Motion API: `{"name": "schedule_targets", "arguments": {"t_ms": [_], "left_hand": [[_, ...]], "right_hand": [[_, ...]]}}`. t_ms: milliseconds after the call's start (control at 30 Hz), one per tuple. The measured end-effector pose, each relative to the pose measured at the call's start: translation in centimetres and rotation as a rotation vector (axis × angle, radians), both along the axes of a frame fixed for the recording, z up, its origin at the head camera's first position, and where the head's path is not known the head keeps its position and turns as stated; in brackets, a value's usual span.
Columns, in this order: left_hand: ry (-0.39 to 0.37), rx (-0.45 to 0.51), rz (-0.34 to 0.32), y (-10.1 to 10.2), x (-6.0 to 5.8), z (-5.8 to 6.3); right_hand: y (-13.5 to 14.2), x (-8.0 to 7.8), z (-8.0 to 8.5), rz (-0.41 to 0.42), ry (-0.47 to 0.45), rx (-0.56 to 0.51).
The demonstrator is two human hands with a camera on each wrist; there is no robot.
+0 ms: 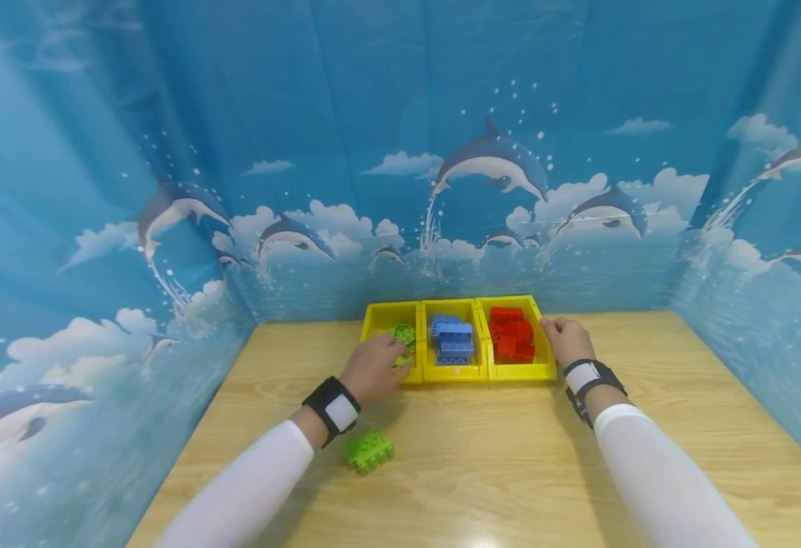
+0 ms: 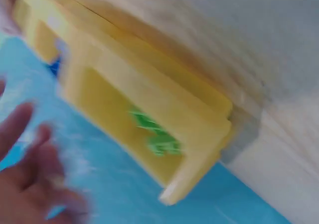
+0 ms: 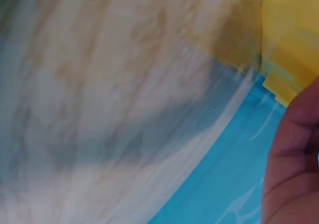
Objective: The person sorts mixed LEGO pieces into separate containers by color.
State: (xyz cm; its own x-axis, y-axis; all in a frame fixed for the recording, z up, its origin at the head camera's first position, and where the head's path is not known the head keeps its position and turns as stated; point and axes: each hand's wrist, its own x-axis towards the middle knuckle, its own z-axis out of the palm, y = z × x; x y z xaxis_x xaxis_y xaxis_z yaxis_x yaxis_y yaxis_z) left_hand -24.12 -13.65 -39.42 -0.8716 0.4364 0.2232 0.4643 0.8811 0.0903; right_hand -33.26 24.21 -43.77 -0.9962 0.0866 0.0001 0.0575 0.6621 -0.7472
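Note:
My left hand [image 1: 375,369] is over the front of the left yellow bin [image 1: 383,313], which has green bricks [image 1: 405,333] in it. In the left wrist view its blurred fingers [image 2: 42,159] are spread apart with nothing between them, beside the bin. Far to the right, my right hand [image 1: 567,340] grips the outer wall of the right yellow bin [image 1: 544,367], its fingers bent at the rim. Red bricks [image 1: 512,335] fill that bin. On the table, nearer me, lies a loose green brick [image 1: 370,451] beside my left wrist.
Between the two bins stands a middle yellow bin [image 1: 456,374] with blue bricks [image 1: 452,341]. All three bins form a joined row near the back of the wooden table [image 1: 482,464]. A blue dolphin-print curtain [image 1: 373,152] closes off the back and both sides.

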Motion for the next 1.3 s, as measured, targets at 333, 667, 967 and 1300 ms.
{"name": "schedule_targets", "arguments": {"t_ms": [333, 667, 967, 1300], "left_hand": [[-0.347, -0.142, -0.060, -2.0, 8.2, -0.9], [-0.263, -0.057, -0.121, -1.8, 8.5, -3.6], [-0.510, 0.334, -0.073, -0.9, 9.0, -2.3], [-0.830, 0.512, -0.036, -1.1, 4.3, 1.5]], "right_hand": [[0.8, 0.3, 0.5, -0.026, 0.020, 0.004], [0.4, 0.7, 0.6, -0.037, 0.027, -0.015], [0.2, 0.6, -0.1, -0.029, 0.037, -0.001], [-0.3, 0.7, 0.2, -0.014, 0.040, -0.016]]}}
